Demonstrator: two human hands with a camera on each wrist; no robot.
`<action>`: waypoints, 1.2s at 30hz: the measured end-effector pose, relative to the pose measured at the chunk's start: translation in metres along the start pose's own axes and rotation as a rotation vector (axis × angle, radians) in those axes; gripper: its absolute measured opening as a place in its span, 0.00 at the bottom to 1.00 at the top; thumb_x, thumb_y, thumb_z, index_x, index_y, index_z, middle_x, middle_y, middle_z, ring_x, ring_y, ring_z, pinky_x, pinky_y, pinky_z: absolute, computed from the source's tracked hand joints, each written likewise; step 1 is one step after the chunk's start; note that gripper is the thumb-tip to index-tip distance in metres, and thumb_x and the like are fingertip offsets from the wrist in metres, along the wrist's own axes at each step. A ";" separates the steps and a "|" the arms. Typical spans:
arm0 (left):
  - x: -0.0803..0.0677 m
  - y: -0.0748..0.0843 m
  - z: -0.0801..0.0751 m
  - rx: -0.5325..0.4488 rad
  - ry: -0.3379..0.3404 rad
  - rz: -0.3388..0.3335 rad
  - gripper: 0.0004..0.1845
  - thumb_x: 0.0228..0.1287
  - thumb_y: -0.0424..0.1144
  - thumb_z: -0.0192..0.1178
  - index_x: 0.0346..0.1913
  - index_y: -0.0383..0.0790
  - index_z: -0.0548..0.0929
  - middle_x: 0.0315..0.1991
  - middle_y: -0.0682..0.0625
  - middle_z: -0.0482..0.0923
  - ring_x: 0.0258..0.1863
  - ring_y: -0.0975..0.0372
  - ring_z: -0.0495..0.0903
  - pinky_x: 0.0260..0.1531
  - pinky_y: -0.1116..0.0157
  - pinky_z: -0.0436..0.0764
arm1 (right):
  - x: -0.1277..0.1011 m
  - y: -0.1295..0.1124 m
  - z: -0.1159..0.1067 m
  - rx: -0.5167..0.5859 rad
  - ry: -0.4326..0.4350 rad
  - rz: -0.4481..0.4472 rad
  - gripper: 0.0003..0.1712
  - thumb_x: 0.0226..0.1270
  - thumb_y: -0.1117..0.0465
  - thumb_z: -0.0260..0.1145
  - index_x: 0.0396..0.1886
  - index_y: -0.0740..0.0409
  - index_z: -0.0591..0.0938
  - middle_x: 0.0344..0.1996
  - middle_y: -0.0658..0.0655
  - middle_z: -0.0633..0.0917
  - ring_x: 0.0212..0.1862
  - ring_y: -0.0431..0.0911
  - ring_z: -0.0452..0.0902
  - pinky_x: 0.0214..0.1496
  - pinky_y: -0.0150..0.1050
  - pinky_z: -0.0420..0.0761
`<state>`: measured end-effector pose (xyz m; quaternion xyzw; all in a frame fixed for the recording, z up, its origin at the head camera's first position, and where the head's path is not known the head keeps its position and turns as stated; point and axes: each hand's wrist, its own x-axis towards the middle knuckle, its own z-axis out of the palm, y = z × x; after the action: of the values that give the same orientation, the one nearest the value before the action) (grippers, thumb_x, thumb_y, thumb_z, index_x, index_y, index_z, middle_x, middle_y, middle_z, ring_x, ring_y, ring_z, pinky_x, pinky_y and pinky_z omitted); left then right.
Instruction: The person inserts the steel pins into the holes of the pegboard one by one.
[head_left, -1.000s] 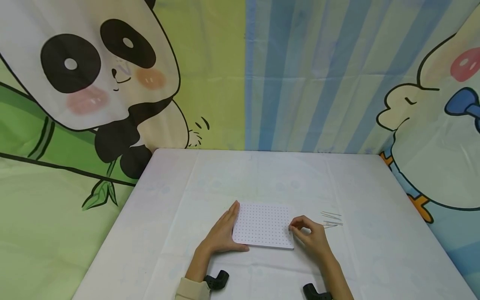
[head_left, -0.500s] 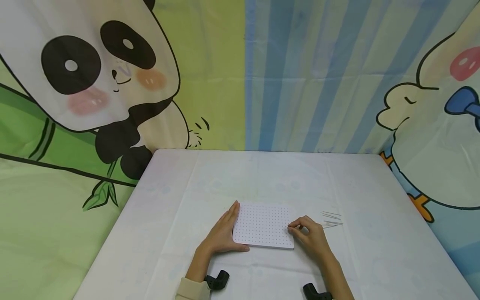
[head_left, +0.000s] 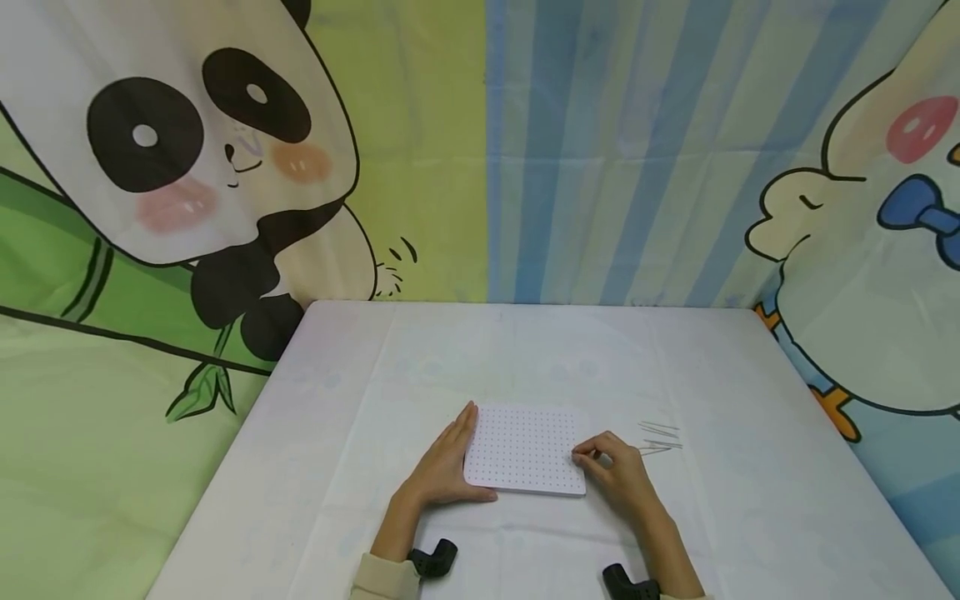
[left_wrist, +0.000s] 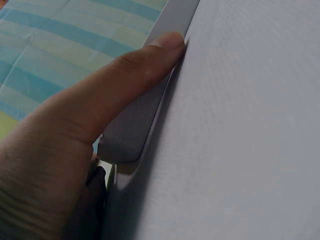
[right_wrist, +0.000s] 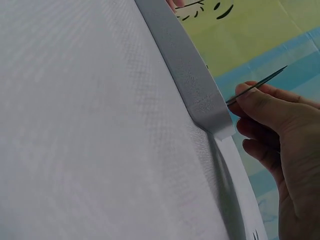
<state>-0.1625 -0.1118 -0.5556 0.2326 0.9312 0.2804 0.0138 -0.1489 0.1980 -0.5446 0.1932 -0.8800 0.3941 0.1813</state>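
A white perforated board point(head_left: 524, 450) lies flat near the front of the surface point(head_left: 525, 350). The right hand point(head_left: 618, 475) pinches a thin pin point(right_wrist: 256, 86) at its right edge. The left hand point(head_left: 442, 467), fingers straight, presses its left edge. Spare pins point(head_left: 660, 437) lie just right.

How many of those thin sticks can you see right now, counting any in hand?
About 5, though thin ones may overlap. Roughly four loose sticks lie on the table right of the pegboard; one stick is pinched in the right hand.
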 end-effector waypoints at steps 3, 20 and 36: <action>-0.001 -0.001 0.002 -0.005 -0.004 -0.003 0.73 0.28 0.75 0.65 0.73 0.41 0.38 0.74 0.51 0.34 0.71 0.60 0.40 0.66 0.57 0.52 | -0.002 -0.001 0.000 -0.042 -0.022 0.006 0.10 0.48 0.65 0.73 0.30 0.47 0.85 0.28 0.36 0.78 0.30 0.32 0.72 0.31 0.30 0.76; -0.001 0.000 0.002 -0.003 0.014 0.013 0.73 0.27 0.74 0.65 0.73 0.40 0.39 0.74 0.50 0.35 0.71 0.59 0.41 0.66 0.56 0.53 | -0.013 0.038 -0.050 -0.149 0.109 0.055 0.13 0.45 0.69 0.74 0.32 0.51 0.86 0.30 0.44 0.83 0.32 0.36 0.73 0.36 0.24 0.70; 0.000 0.000 0.000 0.008 0.003 0.002 0.73 0.28 0.74 0.66 0.73 0.40 0.39 0.74 0.50 0.34 0.71 0.61 0.40 0.66 0.57 0.52 | -0.023 0.070 -0.071 -0.232 0.108 0.057 0.11 0.41 0.71 0.75 0.23 0.51 0.86 0.31 0.49 0.82 0.37 0.37 0.63 0.38 0.36 0.63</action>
<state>-0.1624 -0.1114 -0.5558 0.2334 0.9321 0.2768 0.0113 -0.1509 0.2996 -0.5553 0.1243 -0.9138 0.3047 0.2383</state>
